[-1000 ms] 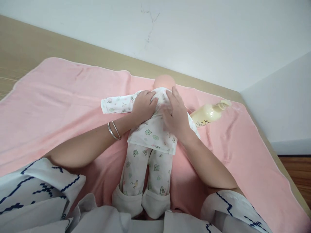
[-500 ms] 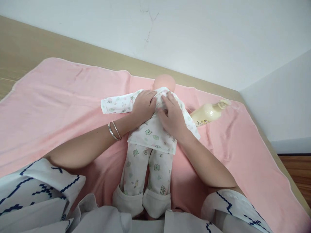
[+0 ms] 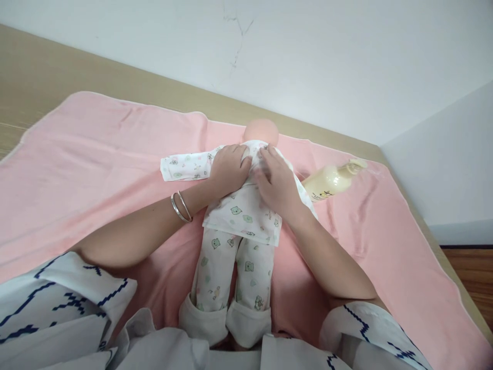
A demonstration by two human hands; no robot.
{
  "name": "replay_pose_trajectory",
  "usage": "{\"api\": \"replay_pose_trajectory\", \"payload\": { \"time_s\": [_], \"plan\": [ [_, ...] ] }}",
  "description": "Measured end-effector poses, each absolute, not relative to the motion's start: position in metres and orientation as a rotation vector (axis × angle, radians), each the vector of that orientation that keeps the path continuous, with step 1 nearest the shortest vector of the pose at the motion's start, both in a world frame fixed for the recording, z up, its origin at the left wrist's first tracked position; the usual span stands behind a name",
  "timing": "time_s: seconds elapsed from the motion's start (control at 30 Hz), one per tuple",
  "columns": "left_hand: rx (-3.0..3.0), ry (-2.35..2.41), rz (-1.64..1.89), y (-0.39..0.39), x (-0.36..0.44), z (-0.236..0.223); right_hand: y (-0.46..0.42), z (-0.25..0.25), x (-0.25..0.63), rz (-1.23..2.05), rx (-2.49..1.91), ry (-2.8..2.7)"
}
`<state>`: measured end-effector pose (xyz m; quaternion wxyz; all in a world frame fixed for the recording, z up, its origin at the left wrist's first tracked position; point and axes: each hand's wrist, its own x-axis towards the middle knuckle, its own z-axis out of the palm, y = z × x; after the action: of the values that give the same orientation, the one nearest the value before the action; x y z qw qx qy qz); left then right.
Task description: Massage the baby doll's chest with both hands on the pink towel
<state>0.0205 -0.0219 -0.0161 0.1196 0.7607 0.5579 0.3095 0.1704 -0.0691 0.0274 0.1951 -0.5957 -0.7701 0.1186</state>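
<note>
A doll lies stretched out on a pink blanket, its smooth round head at the far end. It wears a white shirt printed with small green animals and matching trousers with wide turned-up cuffs. My left hand rests on the upper left of the shirt, fingers lying over the cloth, thumb apart. Opposite it, my right hand lies on the upper right with fingers stretched and apart, slightly blurred. Both hands are open. The doll's face does not show, and the right sleeve is partly hidden by my forearm.
Just right of the doll, a pale yellow pump bottle lies on its side on the blanket. The blanket covers a wooden surface that meets a white wall at the back.
My right hand has shifted slightly to the right on the shirt. My left hand stays in nearly the same place; the doll and bottle look unmoved.
</note>
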Motion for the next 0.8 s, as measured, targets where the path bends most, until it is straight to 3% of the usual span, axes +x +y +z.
{"api": "replay_pose_trajectory", "payload": {
  "time_s": [0.17, 0.43, 0.63, 0.8],
  "plan": [
    [2.259, 1.647, 0.774, -0.021, 0.019, -0.008, -0.076, 0.028, 0.173, 0.122, -1.582, -2.027],
    [2.074, 1.578, 0.969, -0.018, 0.017, -0.014, -0.08, 0.024, 0.153, 0.326, -1.831, -2.334],
    [1.441, 1.402, 1.257, -0.023, 0.019, 0.019, -0.112, 0.068, 0.173, 0.512, -1.603, -2.613],
    [1.133, 1.024, 1.281, -0.035, 0.051, 0.054, -0.125, 0.12, 0.218, 0.388, -1.588, -2.181]
  ]
}}
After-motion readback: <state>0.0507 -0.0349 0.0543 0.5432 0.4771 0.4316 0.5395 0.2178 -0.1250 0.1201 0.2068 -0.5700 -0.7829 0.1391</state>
